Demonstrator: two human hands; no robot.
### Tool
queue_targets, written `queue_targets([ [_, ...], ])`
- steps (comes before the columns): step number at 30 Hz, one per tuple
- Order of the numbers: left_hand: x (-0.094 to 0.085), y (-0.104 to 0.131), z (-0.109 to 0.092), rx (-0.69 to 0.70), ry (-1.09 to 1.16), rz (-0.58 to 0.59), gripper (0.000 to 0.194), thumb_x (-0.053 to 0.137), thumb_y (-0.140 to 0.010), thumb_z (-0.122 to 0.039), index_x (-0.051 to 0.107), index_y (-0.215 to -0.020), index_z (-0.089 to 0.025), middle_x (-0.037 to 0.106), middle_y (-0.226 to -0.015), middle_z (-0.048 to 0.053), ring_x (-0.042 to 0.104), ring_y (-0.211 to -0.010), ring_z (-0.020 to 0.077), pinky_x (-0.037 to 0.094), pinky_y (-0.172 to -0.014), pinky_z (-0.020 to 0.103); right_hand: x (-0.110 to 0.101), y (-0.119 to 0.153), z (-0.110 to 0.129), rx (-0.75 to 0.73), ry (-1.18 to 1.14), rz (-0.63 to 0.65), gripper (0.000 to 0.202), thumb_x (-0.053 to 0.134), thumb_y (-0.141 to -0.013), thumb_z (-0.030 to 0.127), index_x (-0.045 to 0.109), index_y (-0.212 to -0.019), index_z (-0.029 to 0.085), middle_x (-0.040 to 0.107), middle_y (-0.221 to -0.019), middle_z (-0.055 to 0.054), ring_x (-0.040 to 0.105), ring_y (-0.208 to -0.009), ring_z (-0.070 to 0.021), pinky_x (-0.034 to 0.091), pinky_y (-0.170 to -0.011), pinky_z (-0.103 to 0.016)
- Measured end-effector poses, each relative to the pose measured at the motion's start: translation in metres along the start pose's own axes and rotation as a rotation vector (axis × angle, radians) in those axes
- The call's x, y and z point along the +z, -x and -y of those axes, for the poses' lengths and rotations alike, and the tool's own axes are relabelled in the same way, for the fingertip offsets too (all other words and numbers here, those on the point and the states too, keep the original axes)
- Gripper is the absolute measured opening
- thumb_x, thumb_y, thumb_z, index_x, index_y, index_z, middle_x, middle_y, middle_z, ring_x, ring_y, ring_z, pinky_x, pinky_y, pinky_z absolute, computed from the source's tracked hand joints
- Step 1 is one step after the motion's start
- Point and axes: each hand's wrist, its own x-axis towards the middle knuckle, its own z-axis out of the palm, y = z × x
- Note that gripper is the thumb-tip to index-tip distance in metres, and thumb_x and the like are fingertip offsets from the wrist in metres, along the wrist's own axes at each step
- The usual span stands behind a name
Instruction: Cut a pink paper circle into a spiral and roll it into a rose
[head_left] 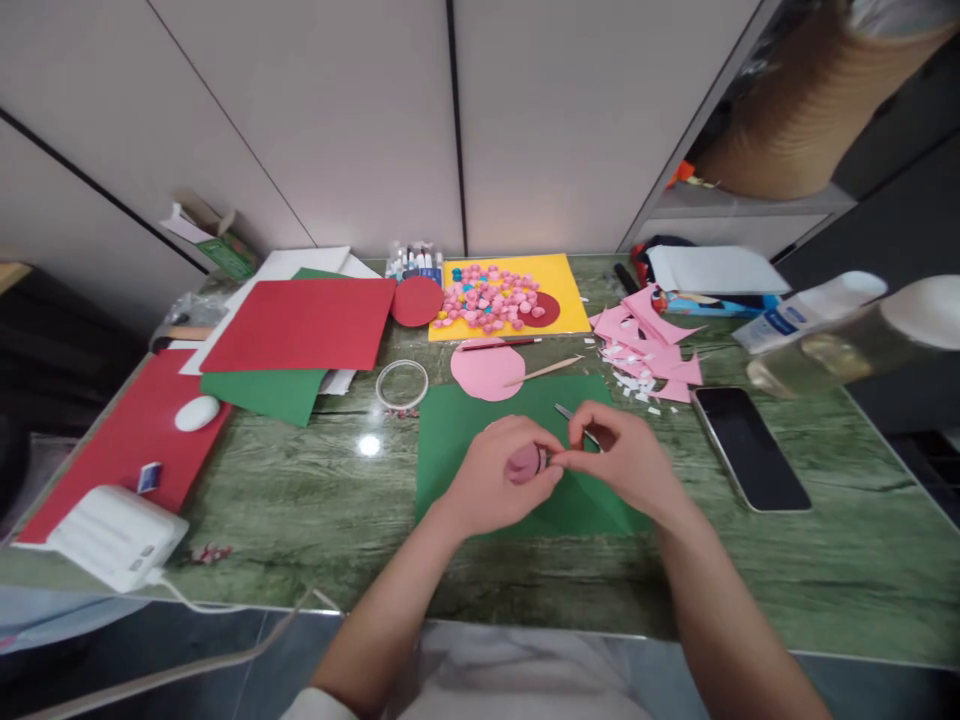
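Note:
My left hand point(499, 485) is closed around a small pink paper roll point(525, 463), which shows between its fingers. My right hand point(630, 462) pinches with thumb and index finger right beside the left fingertips; whatever is between them is too small to make out. Both hands are above a green paper sheet point(457, 430). Partly under my right hand lies a slim metal tool point(564, 411), its kind hidden. Beyond the sheet are a pink paper disc point(480, 372), a dark red pencil point(510, 344) and a pale wooden stick point(551, 369).
Many pink paper rosettes point(487, 298) lie on a yellow sheet point(559, 275). Pink scraps point(652, 350) and a phone point(750, 450) are to the right. A tape roll point(402, 384), red sheets point(307, 320) and a white charger point(120, 535) are to the left.

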Motion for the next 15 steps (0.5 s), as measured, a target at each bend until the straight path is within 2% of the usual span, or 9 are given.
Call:
queue_targets([
  [6, 0.007, 0.011, -0.006, 0.083, -0.168, -0.013, 0.015, 0.059, -0.077, -0.022, 0.062, -0.091, -0.018, 0.066, -0.092, 0.007, 0.058, -0.091, 0.0202, 0.045, -0.084, 0.037, -0.007, 0.003, 0.009, -0.022, 0.092, 0.137, 0.020, 0.071, -0.068, 0.023, 0.051, -0.065, 0.019, 0.051, -0.062, 0.006, 0.048, -0.060, -0.0116, 0.036, -0.057, -0.023],
  [15, 0.012, 0.016, -0.011, 0.064, -0.202, -0.049, 0.018, 0.059, -0.077, -0.023, 0.066, -0.094, -0.018, 0.068, -0.094, 0.008, 0.061, -0.090, 0.0198, 0.048, -0.083, 0.036, -0.012, 0.004, 0.017, -0.089, 0.278, 0.136, 0.025, 0.069, -0.068, 0.025, 0.045, -0.066, 0.020, 0.049, -0.063, 0.007, 0.045, -0.059, -0.0107, 0.031, -0.055, -0.022],
])
